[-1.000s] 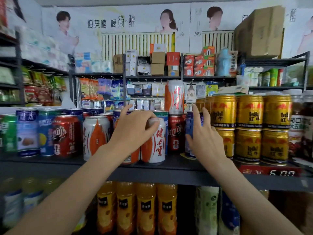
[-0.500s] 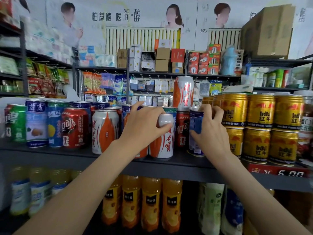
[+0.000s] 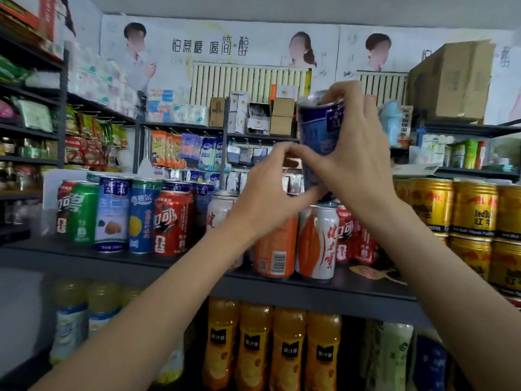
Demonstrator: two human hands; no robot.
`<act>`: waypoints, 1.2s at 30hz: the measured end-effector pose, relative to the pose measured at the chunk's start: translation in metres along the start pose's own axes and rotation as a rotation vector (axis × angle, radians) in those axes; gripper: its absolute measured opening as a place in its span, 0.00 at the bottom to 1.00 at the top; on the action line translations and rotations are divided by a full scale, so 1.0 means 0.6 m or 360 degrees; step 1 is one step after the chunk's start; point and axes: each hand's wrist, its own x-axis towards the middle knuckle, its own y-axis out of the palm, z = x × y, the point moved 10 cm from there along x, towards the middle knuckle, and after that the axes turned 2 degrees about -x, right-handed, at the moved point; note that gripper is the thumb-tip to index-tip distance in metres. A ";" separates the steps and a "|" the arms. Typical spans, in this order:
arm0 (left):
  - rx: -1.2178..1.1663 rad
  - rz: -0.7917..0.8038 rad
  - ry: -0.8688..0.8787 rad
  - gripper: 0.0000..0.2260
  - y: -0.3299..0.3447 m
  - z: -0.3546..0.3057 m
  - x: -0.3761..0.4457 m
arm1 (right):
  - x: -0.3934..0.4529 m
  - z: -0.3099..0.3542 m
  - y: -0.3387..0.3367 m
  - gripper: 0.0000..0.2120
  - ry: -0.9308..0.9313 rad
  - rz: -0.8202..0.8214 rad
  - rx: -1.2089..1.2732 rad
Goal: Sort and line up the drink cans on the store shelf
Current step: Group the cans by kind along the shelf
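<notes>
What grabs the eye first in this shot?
A dark blue can held up above the shelf, centre frame: the right hand grips it and the left hand touches its lower part. Below them a mixed row of cans stands on the dark shelf, including a red cola can left of centre. Gold Red Bull cans are stacked two high at the right end.

Raised can (image 3: 317,136) above shelf (image 3: 112,262) cans (image 3: 172,221)

One head-worn view, close, facing forward onto the shelf (image 3: 84,258) of cans.
</notes>
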 end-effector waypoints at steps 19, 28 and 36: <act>0.0252 0.0267 -0.0356 0.21 -0.381 0.244 0.036 | 0.111 0.307 0.317 0.22 -0.0038 0.0306 0.0426; 0.0565 0.0838 -0.0443 0.09 -0.317 0.315 0.049 | 0.131 0.163 0.360 0.21 0.0385 0.0477 -0.0060; 0.0675 0.1160 -0.0505 0.08 -0.243 0.360 0.052 | 0.099 0.107 0.430 0.23 0.0615 0.0926 -0.0104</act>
